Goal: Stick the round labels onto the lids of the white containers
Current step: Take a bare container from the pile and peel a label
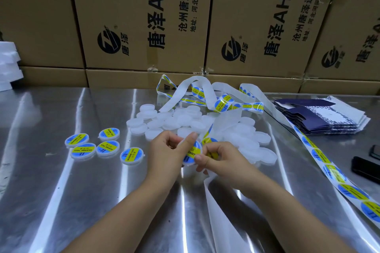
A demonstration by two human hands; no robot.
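Above the shiny tabletop [82, 191], the left hand [166, 150] and the right hand [220, 160] both pinch one white container [191, 156] with a round label [194, 148] on its lid, five labelled containers [108, 147] lie at the left, and behind them are a pile of plain containers [185, 119], the label strip [221, 104] and cardboard boxes [144, 16].

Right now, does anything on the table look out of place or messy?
The label strip lies tangled over and behind the unlabelled containers, and its spent backing trails across the table toward the person. Nothing looks damaged or spilled.
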